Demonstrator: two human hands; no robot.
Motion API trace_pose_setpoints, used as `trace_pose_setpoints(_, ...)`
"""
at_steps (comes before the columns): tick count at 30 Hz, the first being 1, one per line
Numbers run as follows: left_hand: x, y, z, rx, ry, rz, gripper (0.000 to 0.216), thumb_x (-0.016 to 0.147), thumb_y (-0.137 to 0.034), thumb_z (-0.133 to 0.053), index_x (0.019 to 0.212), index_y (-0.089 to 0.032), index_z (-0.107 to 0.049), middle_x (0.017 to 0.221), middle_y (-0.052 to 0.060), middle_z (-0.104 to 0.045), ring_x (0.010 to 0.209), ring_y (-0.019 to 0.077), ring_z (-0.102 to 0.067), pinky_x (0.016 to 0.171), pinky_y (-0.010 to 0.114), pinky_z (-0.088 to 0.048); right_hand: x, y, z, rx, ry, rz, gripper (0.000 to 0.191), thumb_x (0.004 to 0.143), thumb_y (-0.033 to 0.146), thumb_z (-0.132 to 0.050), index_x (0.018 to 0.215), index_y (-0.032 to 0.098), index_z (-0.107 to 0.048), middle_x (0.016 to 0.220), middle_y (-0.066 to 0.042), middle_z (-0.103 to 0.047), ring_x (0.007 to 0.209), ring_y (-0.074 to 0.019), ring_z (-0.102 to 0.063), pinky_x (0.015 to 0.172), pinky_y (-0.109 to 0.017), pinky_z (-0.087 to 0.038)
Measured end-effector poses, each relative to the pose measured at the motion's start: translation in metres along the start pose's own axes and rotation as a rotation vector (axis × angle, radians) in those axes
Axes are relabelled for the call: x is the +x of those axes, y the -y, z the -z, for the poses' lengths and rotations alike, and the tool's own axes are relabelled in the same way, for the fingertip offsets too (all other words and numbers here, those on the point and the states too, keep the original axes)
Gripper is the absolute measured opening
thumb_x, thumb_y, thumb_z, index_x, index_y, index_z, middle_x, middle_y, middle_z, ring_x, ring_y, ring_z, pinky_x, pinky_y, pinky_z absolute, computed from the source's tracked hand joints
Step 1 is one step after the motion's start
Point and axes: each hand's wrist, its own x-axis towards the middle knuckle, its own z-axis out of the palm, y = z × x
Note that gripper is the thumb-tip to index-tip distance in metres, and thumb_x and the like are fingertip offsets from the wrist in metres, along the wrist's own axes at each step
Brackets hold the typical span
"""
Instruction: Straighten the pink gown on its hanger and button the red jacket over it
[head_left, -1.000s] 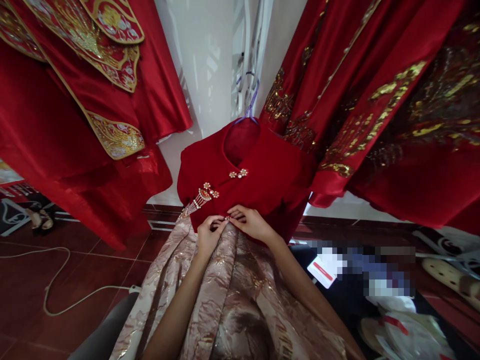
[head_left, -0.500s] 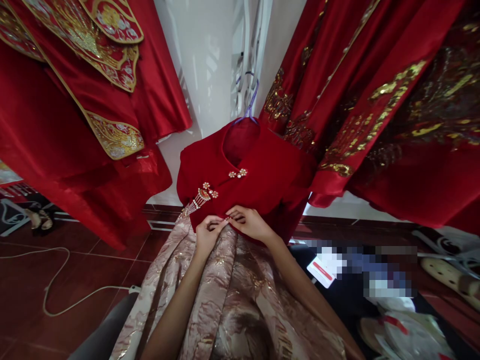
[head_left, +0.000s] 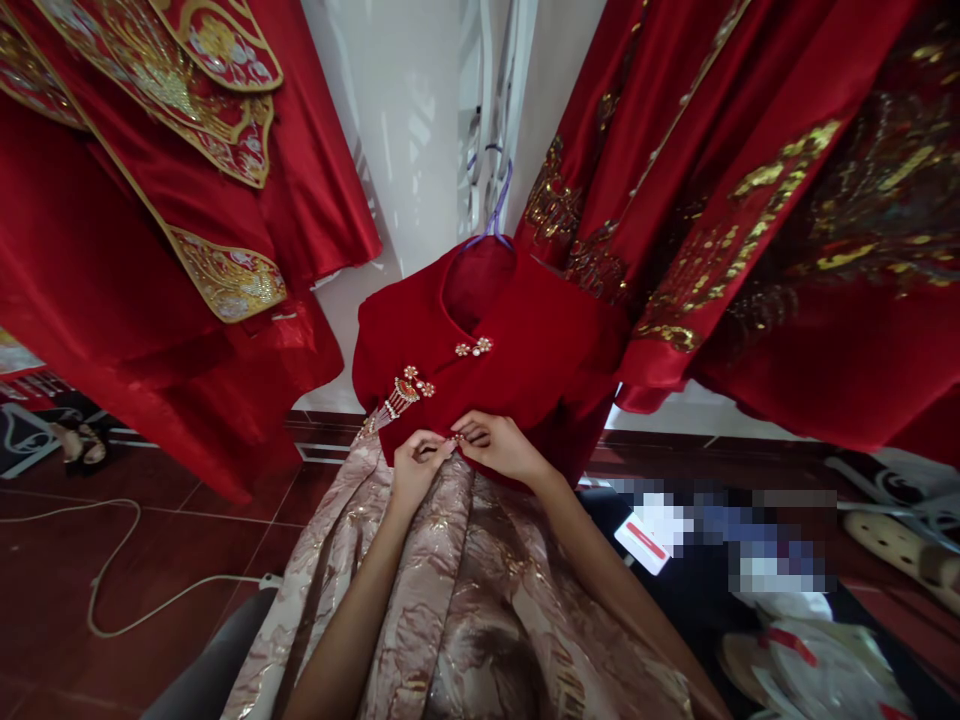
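Observation:
A red velvet-like top (head_left: pixel 536 325) hangs on a purple hanger (head_left: pixel 499 205), with a pink-gold brocade skirt (head_left: pixel 442 560) spread below it towards me. At the lower front edge of the top, my left hand (head_left: pixel 420 462) pinches a small beaded ornament (head_left: pixel 456 438) between thumb and fingers. My right hand (head_left: pixel 501 445) meets it there from the other side, its fingertips closed on the same spot. The exact shape of the ornament is mostly covered by my fingers. Flower-shaped beaded fasteners (head_left: pixel 474 347) sit at the collar, and a tasselled brooch (head_left: pixel 405 392) lies at the left chest.
Red embroidered garments (head_left: pixel 225 270) hang at the left, and sequined red ones (head_left: pixel 750 250) at the right. A white cable (head_left: pixel 135 540) curls over the tiled floor. On a dark surface at the right lie a lit phone (head_left: pixel 643 545) and plastic-wrapped items (head_left: pixel 825 660).
Both hands stay at the same place on the top's edge, with only slight finger movement. The whole view has shifted very little.

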Motion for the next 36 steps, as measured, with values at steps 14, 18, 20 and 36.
trace_pose_setpoints(14,0.053,-0.036,-0.012,-0.311,-0.24,0.11,0.044,0.066,-0.046,-0.073,0.097,-0.015,-0.069,0.098,0.009,-0.071,0.081,0.0148,-0.067,0.076,0.03,-0.054,-0.009,0.022,0.02,-0.007,0.113,0.086,0.012,0.072,0.015,-0.054,0.084,0.019,-0.053,0.071,0.003,-0.056,0.065,-0.01,-0.053,0.063,-0.023,-0.045)
trace_pose_setpoints(18,0.058,-0.042,-0.01,-0.343,-0.221,0.19,0.035,0.064,-0.035,-0.076,0.093,-0.016,-0.07,0.101,0.009,-0.07,0.087,0.0154,-0.067,0.085,0.035,-0.052,-0.009,0.019,0.02,-0.01,0.106,0.074,0.013,0.073,0.016,-0.055,0.085,0.02,-0.053,0.071,0.003,-0.055,0.065,-0.0101,-0.053,0.064,-0.023,-0.045)
trace_pose_setpoints(20,0.058,-0.044,-0.01,-0.348,-0.223,0.22,0.032,0.063,-0.032,-0.077,0.09,-0.016,-0.07,0.101,0.009,-0.071,0.09,0.0162,-0.066,0.088,0.036,-0.05,-0.009,0.018,0.02,-0.004,0.108,0.073,0.013,0.073,0.016,-0.055,0.085,0.019,-0.053,0.071,0.003,-0.055,0.065,-0.0101,-0.053,0.064,-0.024,-0.045)
trace_pose_setpoints(36,0.063,-0.061,-0.025,-0.164,0.018,0.148,0.035,0.076,-0.045,-0.062,0.086,-0.013,-0.069,0.084,0.007,-0.071,0.077,0.0166,-0.065,0.071,0.028,-0.051,-0.011,0.015,0.023,0.006,0.175,0.095,0.011,0.075,0.016,-0.054,0.086,0.018,-0.055,0.074,0.001,-0.057,0.065,-0.0098,-0.053,0.063,-0.023,-0.044)
